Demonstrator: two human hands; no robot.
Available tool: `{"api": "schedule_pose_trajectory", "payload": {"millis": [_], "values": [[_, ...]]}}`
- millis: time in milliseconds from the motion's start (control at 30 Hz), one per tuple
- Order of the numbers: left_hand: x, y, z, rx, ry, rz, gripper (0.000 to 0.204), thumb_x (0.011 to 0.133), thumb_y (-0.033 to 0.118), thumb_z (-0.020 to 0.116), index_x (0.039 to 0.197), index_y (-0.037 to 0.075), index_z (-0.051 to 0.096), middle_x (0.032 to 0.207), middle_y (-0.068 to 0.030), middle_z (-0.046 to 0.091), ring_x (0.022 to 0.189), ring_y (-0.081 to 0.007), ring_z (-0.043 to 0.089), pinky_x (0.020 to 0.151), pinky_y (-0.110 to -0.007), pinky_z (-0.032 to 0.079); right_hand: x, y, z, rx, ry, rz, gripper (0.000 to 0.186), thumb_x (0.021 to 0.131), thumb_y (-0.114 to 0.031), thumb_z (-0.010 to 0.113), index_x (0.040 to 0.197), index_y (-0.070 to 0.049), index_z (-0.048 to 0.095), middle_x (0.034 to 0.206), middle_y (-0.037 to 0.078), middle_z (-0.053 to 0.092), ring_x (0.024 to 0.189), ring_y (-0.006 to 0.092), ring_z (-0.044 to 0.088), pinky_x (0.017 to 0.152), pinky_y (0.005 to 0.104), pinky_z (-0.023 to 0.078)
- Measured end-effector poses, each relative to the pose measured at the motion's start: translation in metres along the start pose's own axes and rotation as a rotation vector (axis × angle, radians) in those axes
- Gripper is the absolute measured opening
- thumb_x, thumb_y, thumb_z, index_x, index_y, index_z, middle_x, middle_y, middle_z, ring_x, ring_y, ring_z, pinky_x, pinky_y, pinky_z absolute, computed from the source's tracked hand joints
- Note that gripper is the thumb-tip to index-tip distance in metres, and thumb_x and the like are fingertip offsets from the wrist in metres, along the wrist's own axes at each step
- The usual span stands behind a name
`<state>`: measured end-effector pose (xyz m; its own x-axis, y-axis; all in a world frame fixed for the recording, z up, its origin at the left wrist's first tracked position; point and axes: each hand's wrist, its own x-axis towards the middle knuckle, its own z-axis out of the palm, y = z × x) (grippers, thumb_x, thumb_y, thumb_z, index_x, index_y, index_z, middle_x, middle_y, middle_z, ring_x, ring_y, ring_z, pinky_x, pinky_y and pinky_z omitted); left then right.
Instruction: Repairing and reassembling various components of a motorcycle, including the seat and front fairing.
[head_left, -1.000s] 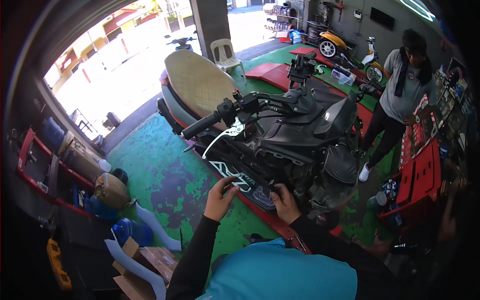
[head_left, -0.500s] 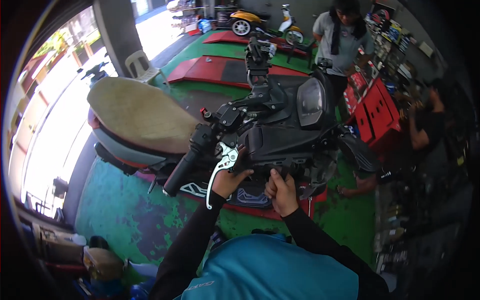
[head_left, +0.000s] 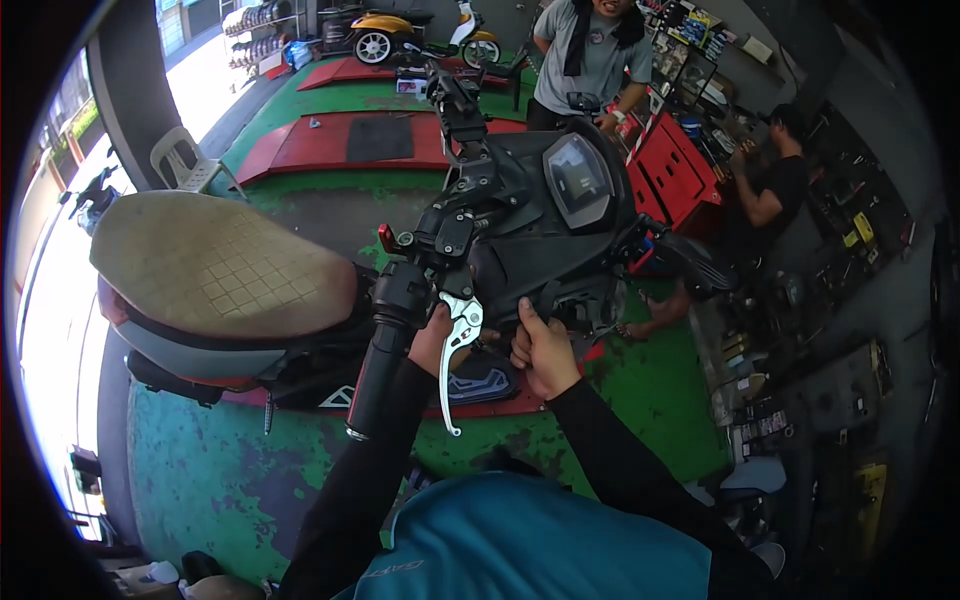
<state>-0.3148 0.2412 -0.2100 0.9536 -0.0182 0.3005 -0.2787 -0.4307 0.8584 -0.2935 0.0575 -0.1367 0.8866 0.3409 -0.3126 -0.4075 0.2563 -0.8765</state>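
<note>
Head view: scooter [head_left: 510, 255] stood mid-frame, seat [head_left: 220, 265] to the left, display [head_left: 578, 187] to the right. Left hand [head_left: 428, 342] was behind the silver lever [head_left: 445, 375], partly hidden; couldn't tell if its fingers were apart or clamped. Right hand [head_left: 545, 352] was at the scooter's near side, fingers curled, thumb raised; couldn't tell if clamped on anything.
</note>
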Motion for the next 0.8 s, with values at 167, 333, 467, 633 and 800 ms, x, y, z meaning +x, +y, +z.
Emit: {"api": "schedule_pose_trajectory", "payload": {"millis": [167, 333, 467, 633, 800], "values": [[-0.008, -0.047, 0.016, 0.05, -0.034, -0.274, 0.099, 0.072, 0.027, 0.08, 0.15, 0.004, 0.024, 0.147, -0.0234, 0.037, 0.136, -0.0364, 0.038, 0.111, -0.039, 0.032, 0.001, 0.006, 0.003, -0.052, -0.001, -0.067, 0.048, 0.097, -0.037, 0.058, 0.06, -0.014, 0.036, 0.049, -0.004, 0.028, 0.042, 0.0097, 0.028, 0.045, 0.0289, 0.026], [-0.004, -0.032, 0.016, 0.255, 0.039, -0.063, 0.096, 0.074, 0.028, 0.078, 0.15, 0.006, 0.025, 0.144, -0.0229, 0.043, 0.13, -0.0383, 0.044, 0.107, -0.041, 0.036, 0.005, 0.011, -0.001, -0.157, 0.028, -0.164, 0.047, 0.097, -0.035, 0.059, 0.061, -0.013, 0.039, 0.05, -0.003, 0.032, 0.043, 0.0095, 0.032, 0.045, 0.0285, 0.029], [0.0, 0.025, 0.006, 0.318, 0.115, 0.046, 0.092, 0.075, 0.029, 0.076, 0.15, 0.007, 0.027, 0.141, -0.0202, 0.046, 0.127, -0.0381, 0.046, 0.105, -0.042, 0.039, 0.007, 0.015, -0.012, -0.257, 0.033, -0.255, 0.045, 0.096, -0.035, 0.06, 0.062, -0.012, 0.042, 0.051, -0.003, 0.035, 0.045, 0.0093, 0.033, 0.045, 0.028, 0.03], [-0.006, 0.019, 0.006, 0.305, 0.105, 0.012, 0.089, 0.076, 0.029, 0.076, 0.149, 0.008, 0.029, 0.138, -0.0192, 0.049, 0.127, -0.0383, 0.047, 0.104, -0.042, 0.039, 0.016, 0.02, -0.02, -0.28, -0.021, -0.29, 0.046, 0.095, -0.039, 0.061, 0.064, -0.009, 0.046, 0.052, -0.003, 0.04, 0.044, 0.0077, 0.037, 0.044, 0.0256, 0.028], [-0.004, 0.024, -0.006, 0.38, 0.048, 0.017, 0.089, 0.077, 0.031, 0.076, 0.149, 0.008, 0.03, 0.14, -0.0192, 0.048, 0.131, -0.0367, 0.044, 0.107, -0.041, 0.036, 0.003, 0.017, -0.011, -0.147, 0.038, -0.207, 0.042, 0.095, -0.037, 0.061, 0.068, -0.01, 0.047, 0.055, -0.003, 0.043, 0.045, 0.0063, 0.038, 0.044, 0.0245, 0.029]]}}
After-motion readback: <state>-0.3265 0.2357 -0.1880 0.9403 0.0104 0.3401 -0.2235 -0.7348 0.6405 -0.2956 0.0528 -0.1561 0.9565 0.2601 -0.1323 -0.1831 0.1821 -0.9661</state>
